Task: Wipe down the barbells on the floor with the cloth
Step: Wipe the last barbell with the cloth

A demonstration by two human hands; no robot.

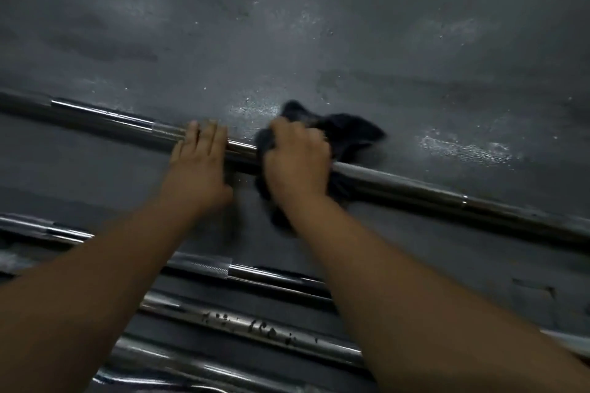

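On the farthest barbell (415, 188), my right hand (297, 163) clenches the limp cloth (348, 134) round slick, likely heavy steel; left hand (198, 166) rests flat beside it, fingers (211, 137) straight.

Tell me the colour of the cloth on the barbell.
The cloth is black; head view.

Where the right hand (297, 159) grips the cloth (348, 134) on the far barbell (415, 188), open floor (319, 25) spreads beyond the grip. Right of it the shaft runs unblocked. Just left, the left hand (199, 166) rests on the bar. Nearer than the grip, past a strip of floor, more barbells (255, 332) lie close together
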